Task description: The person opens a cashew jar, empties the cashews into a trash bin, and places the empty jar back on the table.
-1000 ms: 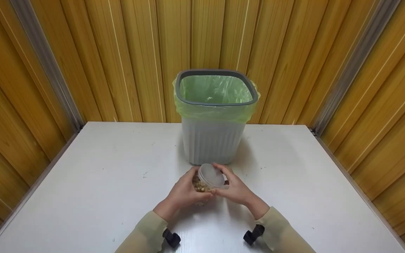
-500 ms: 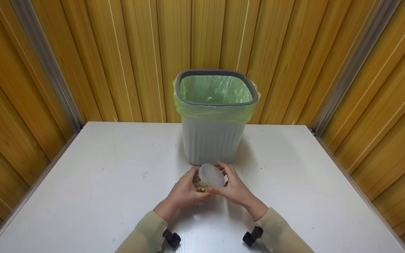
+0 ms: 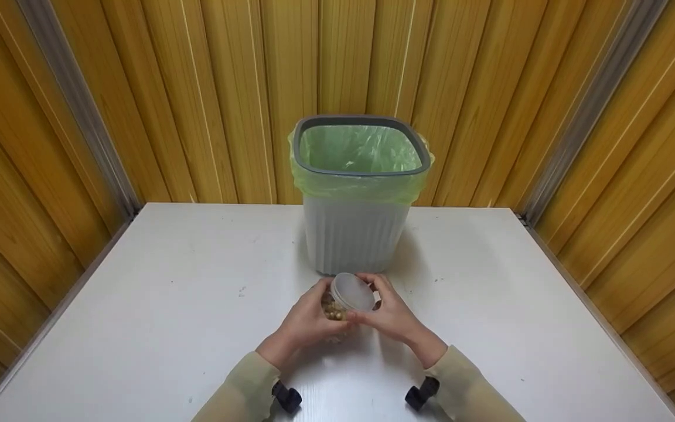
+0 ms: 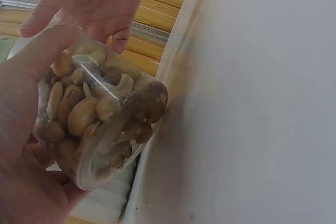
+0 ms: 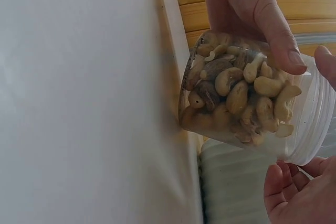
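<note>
A clear plastic jar (image 5: 236, 87) of mixed nuts, cashews among them, is between my hands, leaning with its top toward the right. My left hand (image 3: 304, 313) grips the jar's body, its thumb across the near side in the right wrist view. Over the jar's mouth sits a translucent round lid (image 3: 353, 292). My right hand (image 3: 391, 310) holds the lid at its rim, thumb in front and fingers behind. In the left wrist view the nuts (image 4: 84, 103) press against the wall and the jar's base faces the camera.
Just behind the jar stands a pale ribbed bin (image 3: 355, 234) with a grey rim and a green liner bag (image 3: 361, 146). The white table (image 3: 197, 281) is enclosed by wood-patterned panels (image 3: 226, 88) behind and at both sides.
The right hand's fingers lift slightly off the lid's far rim, then settle back around it, with a small turn of the wrist. The left hand and the jar stay in place.
</note>
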Demonstrator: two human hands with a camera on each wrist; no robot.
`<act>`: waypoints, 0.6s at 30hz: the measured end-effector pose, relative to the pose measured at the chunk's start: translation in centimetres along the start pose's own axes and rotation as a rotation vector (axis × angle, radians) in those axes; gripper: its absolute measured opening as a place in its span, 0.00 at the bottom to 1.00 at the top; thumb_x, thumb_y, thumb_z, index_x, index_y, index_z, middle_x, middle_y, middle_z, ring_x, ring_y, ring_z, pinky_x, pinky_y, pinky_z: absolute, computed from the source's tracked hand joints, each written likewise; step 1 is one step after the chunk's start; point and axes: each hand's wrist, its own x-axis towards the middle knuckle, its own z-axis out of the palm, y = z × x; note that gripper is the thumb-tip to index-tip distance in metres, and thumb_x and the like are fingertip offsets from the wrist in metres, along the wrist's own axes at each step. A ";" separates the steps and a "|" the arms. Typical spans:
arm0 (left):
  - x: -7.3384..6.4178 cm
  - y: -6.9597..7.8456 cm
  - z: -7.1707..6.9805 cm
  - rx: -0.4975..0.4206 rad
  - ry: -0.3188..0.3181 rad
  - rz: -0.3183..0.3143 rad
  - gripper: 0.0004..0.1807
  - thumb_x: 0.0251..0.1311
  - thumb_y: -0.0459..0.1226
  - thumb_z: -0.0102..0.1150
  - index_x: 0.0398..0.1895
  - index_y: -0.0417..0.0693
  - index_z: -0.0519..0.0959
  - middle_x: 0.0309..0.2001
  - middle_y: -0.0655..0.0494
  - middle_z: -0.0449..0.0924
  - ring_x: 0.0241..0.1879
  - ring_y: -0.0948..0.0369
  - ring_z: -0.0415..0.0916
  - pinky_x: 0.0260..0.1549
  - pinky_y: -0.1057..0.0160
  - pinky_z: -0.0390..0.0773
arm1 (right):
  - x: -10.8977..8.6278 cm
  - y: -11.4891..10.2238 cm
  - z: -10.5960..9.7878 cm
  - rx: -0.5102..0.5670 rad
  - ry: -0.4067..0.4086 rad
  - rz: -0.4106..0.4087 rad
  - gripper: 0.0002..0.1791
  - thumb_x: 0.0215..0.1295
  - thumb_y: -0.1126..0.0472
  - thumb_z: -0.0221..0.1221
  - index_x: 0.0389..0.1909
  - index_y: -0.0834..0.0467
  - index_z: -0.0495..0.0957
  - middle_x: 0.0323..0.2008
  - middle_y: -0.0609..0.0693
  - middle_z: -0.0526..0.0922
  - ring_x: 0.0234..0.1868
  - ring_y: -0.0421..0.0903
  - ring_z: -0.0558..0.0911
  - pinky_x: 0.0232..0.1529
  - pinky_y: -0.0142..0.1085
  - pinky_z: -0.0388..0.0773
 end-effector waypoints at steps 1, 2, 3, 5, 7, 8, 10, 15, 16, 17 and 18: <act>0.0 0.0 0.0 0.002 0.000 -0.001 0.46 0.47 0.49 0.81 0.68 0.46 0.70 0.59 0.49 0.80 0.58 0.53 0.78 0.60 0.47 0.76 | 0.0 0.0 0.0 0.003 -0.001 0.000 0.44 0.57 0.52 0.75 0.72 0.58 0.67 0.62 0.56 0.70 0.57 0.49 0.67 0.44 0.32 0.71; 0.0 0.0 0.0 0.001 0.000 -0.003 0.46 0.47 0.49 0.81 0.68 0.46 0.70 0.59 0.49 0.80 0.57 0.54 0.78 0.59 0.47 0.76 | 0.0 0.0 0.0 0.007 -0.002 0.001 0.44 0.57 0.52 0.75 0.72 0.59 0.67 0.62 0.56 0.70 0.57 0.49 0.67 0.45 0.32 0.71; 0.0 0.0 0.0 0.001 0.000 -0.003 0.45 0.47 0.49 0.81 0.68 0.46 0.70 0.58 0.49 0.80 0.57 0.54 0.78 0.59 0.48 0.76 | 0.0 0.1 0.0 0.010 -0.005 0.001 0.44 0.58 0.52 0.75 0.72 0.59 0.66 0.63 0.56 0.70 0.58 0.49 0.67 0.45 0.32 0.72; 0.0 0.0 0.0 0.005 -0.002 -0.004 0.46 0.47 0.49 0.81 0.68 0.46 0.69 0.58 0.50 0.81 0.56 0.54 0.78 0.58 0.48 0.77 | 0.1 0.1 -0.1 0.020 -0.014 -0.001 0.44 0.58 0.52 0.75 0.73 0.59 0.66 0.64 0.57 0.70 0.59 0.50 0.68 0.47 0.33 0.73; 0.0 0.0 0.0 0.009 -0.003 -0.002 0.45 0.47 0.49 0.81 0.68 0.45 0.69 0.58 0.50 0.81 0.56 0.54 0.79 0.57 0.49 0.77 | 0.1 0.1 -0.2 0.031 -0.025 -0.009 0.44 0.60 0.53 0.74 0.73 0.60 0.65 0.65 0.58 0.69 0.60 0.50 0.68 0.49 0.34 0.74; -0.1 0.1 0.0 0.008 -0.003 -0.002 0.45 0.47 0.48 0.81 0.68 0.45 0.69 0.58 0.50 0.81 0.56 0.54 0.79 0.57 0.49 0.78 | 0.0 0.2 -0.2 0.035 -0.031 -0.017 0.44 0.61 0.53 0.73 0.74 0.61 0.65 0.65 0.58 0.69 0.61 0.51 0.68 0.50 0.34 0.74; -0.1 0.1 0.0 0.015 -0.003 -0.001 0.46 0.47 0.49 0.81 0.68 0.46 0.69 0.58 0.50 0.81 0.56 0.54 0.79 0.57 0.49 0.78 | 0.0 0.2 -0.2 0.042 -0.041 -0.031 0.44 0.62 0.54 0.72 0.74 0.61 0.64 0.66 0.59 0.68 0.62 0.51 0.68 0.51 0.35 0.75; -0.1 0.1 0.0 0.020 0.003 0.000 0.47 0.47 0.50 0.81 0.69 0.46 0.69 0.59 0.50 0.80 0.56 0.54 0.79 0.58 0.49 0.78 | 0.0 0.4 -0.3 0.029 -0.050 -0.062 0.44 0.63 0.55 0.71 0.75 0.62 0.62 0.69 0.60 0.67 0.65 0.54 0.68 0.54 0.36 0.76; -0.1 0.1 0.0 0.021 0.003 0.000 0.47 0.47 0.51 0.81 0.69 0.46 0.69 0.59 0.50 0.80 0.57 0.54 0.79 0.58 0.49 0.78 | 0.0 0.4 -0.3 0.029 -0.053 -0.066 0.44 0.63 0.56 0.71 0.76 0.63 0.62 0.69 0.61 0.67 0.66 0.54 0.67 0.55 0.36 0.76; -0.1 0.1 0.0 0.020 0.002 0.000 0.47 0.47 0.51 0.81 0.69 0.46 0.69 0.60 0.49 0.80 0.57 0.54 0.79 0.58 0.49 0.78 | 0.0 0.4 -0.3 0.030 -0.056 -0.069 0.44 0.64 0.56 0.71 0.76 0.63 0.61 0.70 0.61 0.67 0.67 0.55 0.67 0.55 0.37 0.76; -0.1 0.2 0.0 0.021 0.000 0.001 0.47 0.47 0.51 0.81 0.69 0.46 0.69 0.60 0.49 0.80 0.57 0.54 0.79 0.58 0.49 0.78 | 0.0 0.4 -0.3 0.031 -0.059 -0.072 0.44 0.64 0.56 0.70 0.76 0.63 0.61 0.71 0.61 0.66 0.67 0.56 0.67 0.56 0.38 0.76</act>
